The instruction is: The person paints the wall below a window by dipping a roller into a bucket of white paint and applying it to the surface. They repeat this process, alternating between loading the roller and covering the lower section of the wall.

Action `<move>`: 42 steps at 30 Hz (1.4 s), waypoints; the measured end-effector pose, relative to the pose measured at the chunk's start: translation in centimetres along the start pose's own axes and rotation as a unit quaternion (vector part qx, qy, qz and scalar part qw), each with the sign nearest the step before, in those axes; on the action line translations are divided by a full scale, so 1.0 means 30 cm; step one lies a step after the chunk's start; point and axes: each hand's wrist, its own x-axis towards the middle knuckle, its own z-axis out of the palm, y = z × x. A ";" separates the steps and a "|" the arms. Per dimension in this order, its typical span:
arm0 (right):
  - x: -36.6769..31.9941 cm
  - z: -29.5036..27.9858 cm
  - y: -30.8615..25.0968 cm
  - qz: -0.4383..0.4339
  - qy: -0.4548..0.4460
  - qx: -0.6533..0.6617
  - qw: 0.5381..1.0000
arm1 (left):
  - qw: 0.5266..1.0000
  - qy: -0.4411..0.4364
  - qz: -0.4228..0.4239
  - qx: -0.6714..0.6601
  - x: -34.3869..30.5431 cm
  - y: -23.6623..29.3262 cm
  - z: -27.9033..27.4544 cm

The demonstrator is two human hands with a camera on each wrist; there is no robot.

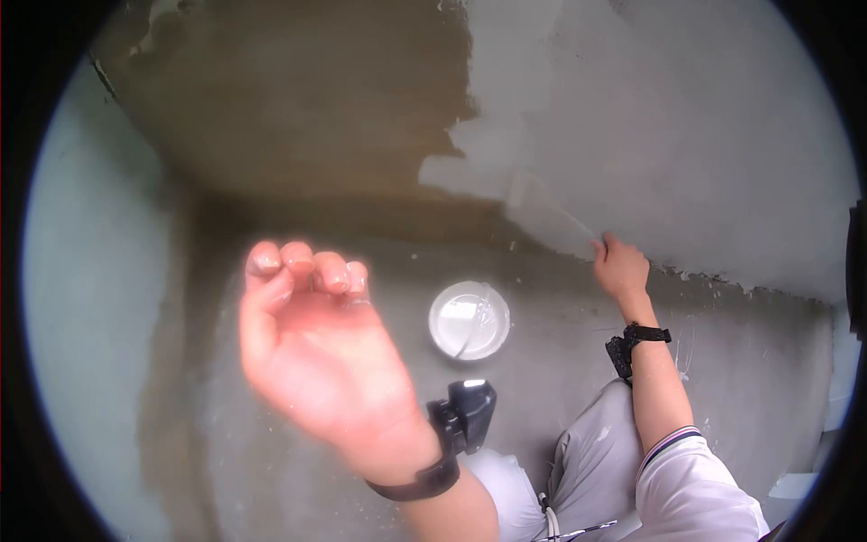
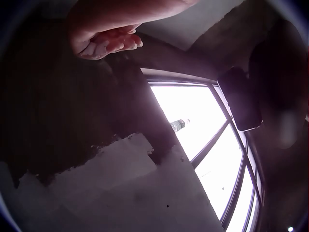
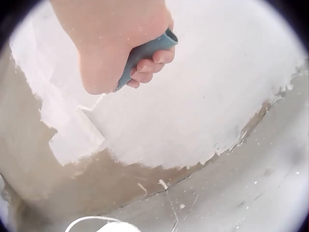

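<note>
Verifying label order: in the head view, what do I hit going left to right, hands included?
Left hand → white bucket → paint roller → right hand, which grips the roller. Wrist-worn devices left out, as they overlap other items in the order.

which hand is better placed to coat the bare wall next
Right, most likely: the right hand grips the roller, whose far end sits by the edge of the white coat, next to bare wall. The left hand holds nothing, its palm turned to the head view.
</note>
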 end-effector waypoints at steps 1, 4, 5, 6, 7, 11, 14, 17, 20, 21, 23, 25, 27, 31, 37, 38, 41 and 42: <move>-0.004 -0.016 0.040 0.006 0.007 -0.009 1.000 | 1.000 0.001 -0.007 -0.004 -0.002 -0.018 0.005; -0.018 -0.005 0.103 0.029 -0.003 -0.028 0.999 | 0.999 -0.010 -0.031 -0.020 -0.014 -0.062 -0.005; -0.012 -0.004 0.108 0.035 -0.008 -0.029 0.999 | 0.999 -0.011 -0.031 -0.018 -0.021 -0.063 0.023; -0.006 0.002 0.100 0.034 -0.010 -0.023 0.999 | 0.999 -0.004 -0.032 -0.007 -0.029 -0.057 0.050; 0.001 0.011 0.088 0.029 -0.014 -0.013 0.999 | 0.999 0.003 -0.032 0.006 -0.035 -0.045 0.080; 0.057 0.008 -0.085 -0.015 -0.033 0.032 0.999 | 0.999 0.008 0.000 0.040 -0.012 0.027 0.216; 0.059 0.072 -0.239 -0.048 -0.042 0.072 0.995 | 0.996 0.018 0.034 0.075 -0.034 0.081 0.223; 0.085 0.055 -0.356 -0.069 -0.032 0.135 0.988 | 0.991 0.031 0.066 0.109 -0.039 0.106 0.302; 0.079 0.019 -0.426 -0.053 -0.052 0.160 0.984 | 0.980 0.046 0.110 0.157 -0.051 0.141 0.327; 0.080 -0.001 -0.435 -0.051 -0.050 0.169 0.983 | 0.982 0.036 0.119 0.143 -0.053 0.143 0.334; 0.081 -0.050 -0.433 -0.054 -0.032 0.171 0.983 | 0.977 0.044 0.123 0.167 -0.043 0.143 0.327; 0.098 -0.089 -0.396 -0.059 0.018 0.133 0.989 | 0.978 0.046 0.127 0.159 -0.042 0.119 0.345; 0.117 -0.123 -0.343 -0.052 0.033 0.093 0.994 | 0.984 0.033 0.099 0.147 -0.038 0.083 0.343; 0.086 -0.181 -0.197 -0.033 0.103 -0.008 0.994 | 0.994 0.006 0.044 0.097 -0.043 0.018 0.275; 0.067 -0.192 -0.189 0.009 0.125 -0.011 0.992 | 0.997 0.013 0.052 0.063 -0.039 0.036 0.227; 0.080 -0.174 -0.225 0.006 0.131 -0.009 0.991 | 0.997 0.010 0.057 0.059 -0.032 0.047 0.218; 0.129 -0.127 -0.399 -0.059 0.107 0.031 0.992 | 0.995 0.036 0.075 0.052 -0.025 0.076 0.191; 0.163 -0.133 -0.463 -0.094 0.104 0.055 0.989 | 0.994 0.035 0.082 0.057 -0.025 0.085 0.184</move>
